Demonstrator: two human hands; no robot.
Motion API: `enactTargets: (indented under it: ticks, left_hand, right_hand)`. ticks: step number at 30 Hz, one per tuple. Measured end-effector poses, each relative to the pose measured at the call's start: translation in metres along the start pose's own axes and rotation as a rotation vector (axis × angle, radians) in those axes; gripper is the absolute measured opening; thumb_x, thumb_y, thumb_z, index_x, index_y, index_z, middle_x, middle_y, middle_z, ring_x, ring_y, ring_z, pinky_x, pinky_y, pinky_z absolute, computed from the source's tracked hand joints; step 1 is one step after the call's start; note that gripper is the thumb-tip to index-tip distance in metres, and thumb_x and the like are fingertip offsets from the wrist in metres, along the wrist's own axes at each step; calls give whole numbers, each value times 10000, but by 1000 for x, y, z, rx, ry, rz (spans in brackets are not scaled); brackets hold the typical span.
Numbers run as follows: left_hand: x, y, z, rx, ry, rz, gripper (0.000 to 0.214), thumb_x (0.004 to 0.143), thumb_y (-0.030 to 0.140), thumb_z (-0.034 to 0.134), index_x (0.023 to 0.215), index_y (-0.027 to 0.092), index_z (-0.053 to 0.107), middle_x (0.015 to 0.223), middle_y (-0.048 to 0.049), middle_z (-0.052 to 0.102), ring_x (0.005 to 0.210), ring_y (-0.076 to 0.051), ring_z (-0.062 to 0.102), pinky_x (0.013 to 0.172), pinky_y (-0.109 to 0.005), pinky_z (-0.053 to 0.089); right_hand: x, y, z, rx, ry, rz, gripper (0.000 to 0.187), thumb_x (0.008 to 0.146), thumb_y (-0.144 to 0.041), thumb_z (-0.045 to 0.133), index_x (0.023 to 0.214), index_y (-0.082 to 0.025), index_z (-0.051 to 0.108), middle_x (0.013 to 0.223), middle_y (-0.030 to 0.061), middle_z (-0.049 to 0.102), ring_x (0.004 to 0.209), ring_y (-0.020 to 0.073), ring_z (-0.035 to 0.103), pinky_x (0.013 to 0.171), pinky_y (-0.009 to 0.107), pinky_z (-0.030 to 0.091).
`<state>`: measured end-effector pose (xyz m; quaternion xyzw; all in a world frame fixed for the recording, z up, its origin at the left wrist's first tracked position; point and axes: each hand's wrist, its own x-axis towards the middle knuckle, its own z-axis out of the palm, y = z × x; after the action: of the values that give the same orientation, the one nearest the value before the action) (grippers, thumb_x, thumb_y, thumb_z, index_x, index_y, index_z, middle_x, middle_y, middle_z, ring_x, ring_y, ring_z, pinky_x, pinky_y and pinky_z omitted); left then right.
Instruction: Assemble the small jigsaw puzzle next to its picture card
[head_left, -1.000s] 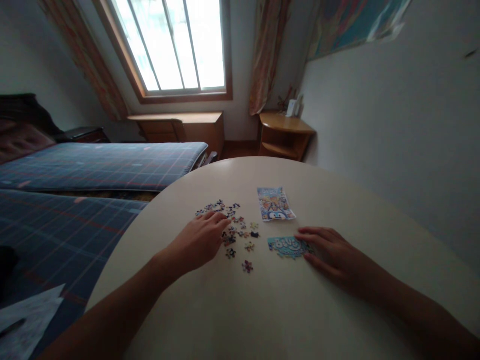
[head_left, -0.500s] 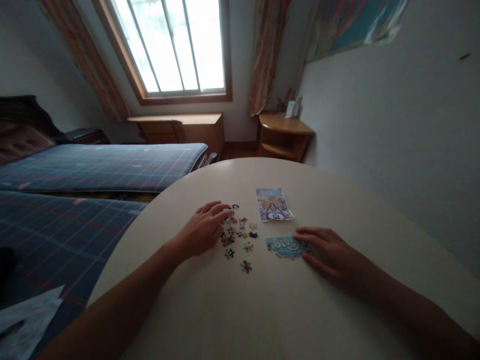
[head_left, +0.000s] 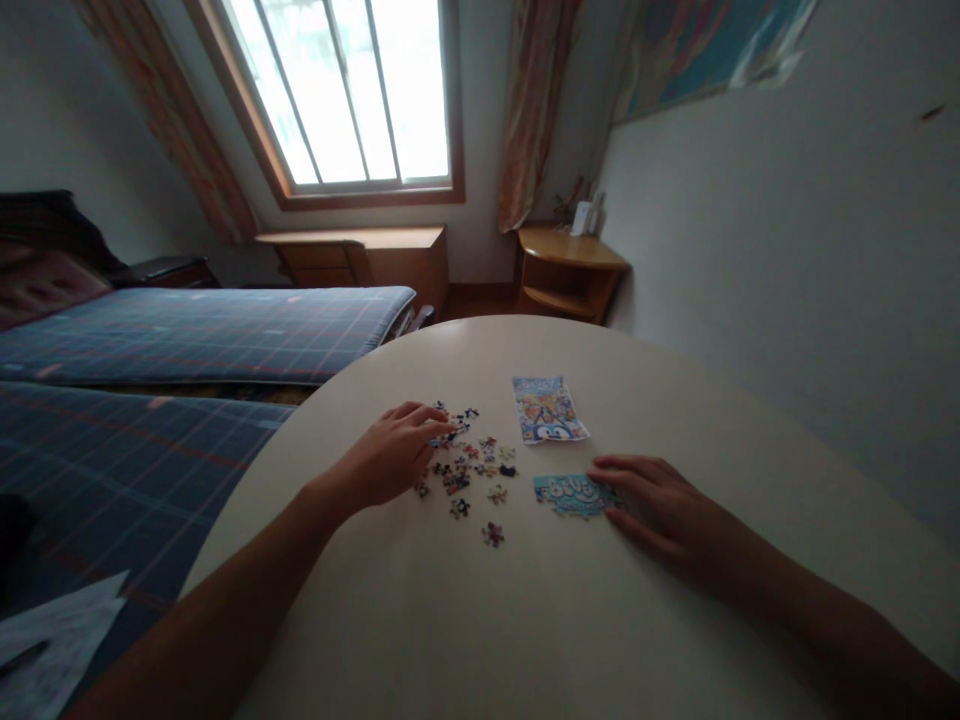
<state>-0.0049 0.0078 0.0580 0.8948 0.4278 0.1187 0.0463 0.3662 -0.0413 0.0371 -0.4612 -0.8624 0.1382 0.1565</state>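
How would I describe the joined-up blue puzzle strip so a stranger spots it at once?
On the round cream table, look by the right hand, whose fingertips touch it. It is the one flat blue strip of joined pieces with white lettering, unlike the loose scattered pieces to its left.

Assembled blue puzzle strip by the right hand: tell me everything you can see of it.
The assembled strip is a short row of joined pieces, light blue with white lettering too blurred to read, edges knobbed. It looks like thin card and lies flat on the pale table, nearer than the picture card, right of the loose pieces. The right hand has its fingers touching its right end.
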Motion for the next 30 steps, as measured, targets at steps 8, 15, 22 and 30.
enactTargets:
  ticks: [8, 15, 22, 30]
  left_hand:
    - [-2, 3, -1, -4, -48, 22, 484, 882, 73, 467, 1219, 359, 665, 1286, -25, 596, 1214, -233, 505, 1060, -458, 409]
    - [1, 1, 2, 0, -8, -1, 380, 902, 119, 467, 1206, 243, 659, 1261, -65, 614, 1185, -239, 522, 1067, -454, 413]
    - [1, 2, 2, -11, -30, 34, 369, 891, 91, 451, 1107, 261, 696, 1255, -41, 611, 1176, -227, 526, 1052, -429, 431]
    - [0, -6, 17, -1, 8, 31, 531, 853, 66, 460, 1355, 223, 528, 1429, -88, 482, 1319, -256, 414, 1132, -461, 356]
  right_hand:
    - [0, 0, 0, 7, 16, -11, 381, 937, -404, 491, 1252, -232, 617, 1302, 144, 616, 1216, 311, 565, 1007, 549, 485]
    - [-1, 3, 2, -21, 3, -14, 395, 951, -398, 481, 1278, -210, 599, 1322, 150, 594, 1237, 302, 543, 1024, 539, 476]
    - [0, 1, 1, 1, 10, -10, 393, 944, -406, 484, 1267, -221, 609, 1306, 145, 610, 1225, 307, 554, 1016, 540, 478]
    - [0, 3, 3, -3, 7, -15, 396, 951, -396, 479, 1280, -210, 598, 1322, 150, 596, 1235, 305, 541, 1021, 539, 473]
